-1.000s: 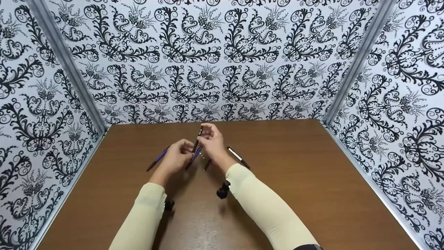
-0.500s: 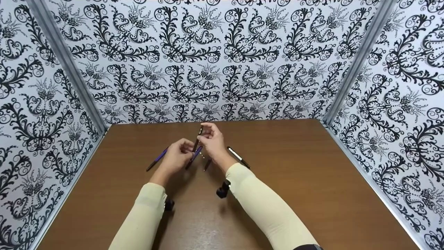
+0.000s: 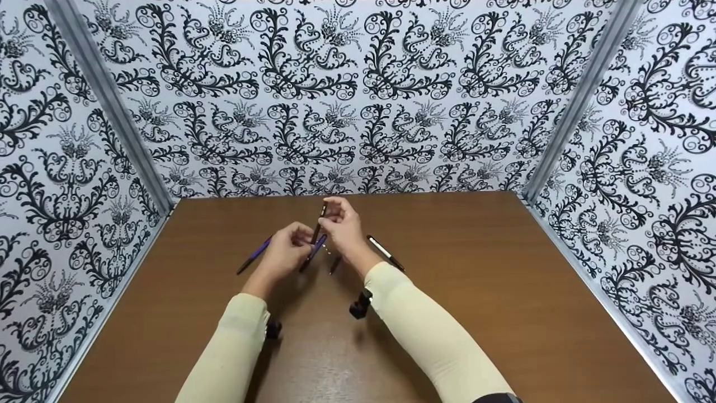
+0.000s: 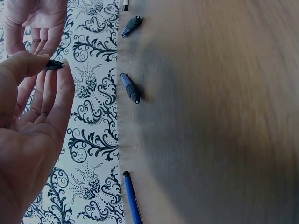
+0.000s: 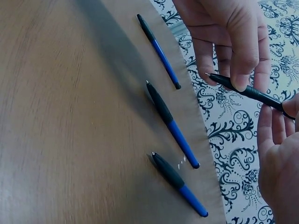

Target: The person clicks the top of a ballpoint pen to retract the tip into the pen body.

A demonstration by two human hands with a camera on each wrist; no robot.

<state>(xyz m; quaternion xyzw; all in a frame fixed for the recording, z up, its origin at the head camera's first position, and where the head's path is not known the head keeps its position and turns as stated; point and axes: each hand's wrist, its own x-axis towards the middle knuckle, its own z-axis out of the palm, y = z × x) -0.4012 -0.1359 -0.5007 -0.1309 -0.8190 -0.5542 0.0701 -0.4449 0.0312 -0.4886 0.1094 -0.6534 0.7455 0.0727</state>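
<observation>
A black ballpoint pen [image 5: 261, 97] is held in the air between both hands, slanting up to the right in the head view. My left hand [image 3: 288, 252] pinches its writing-tip end between thumb and fingers, and the point [image 4: 60, 65] sticks out past the fingertips in the left wrist view. Toward the other end, my right hand [image 3: 342, 226] grips the pen with thumb and fingers. Below the hands, a blue pen with a black grip [image 5: 170, 123] lies on the table. Another blue pen [image 5: 182, 186] rests beside it, mostly hidden by my right wrist in the head view.
Left of the left hand lies another blue pen [image 3: 255, 256]. A white and black pen [image 3: 386, 253] lies right of the right wrist. Small white marks [image 5: 182, 162] show on the brown wooden table [image 3: 475, 291]. Patterned walls [image 3: 358, 112] stand behind and at both sides.
Almost nothing differs. Both hands keep hold of the black pen in about the same place, and the pens on the table lie as before.
</observation>
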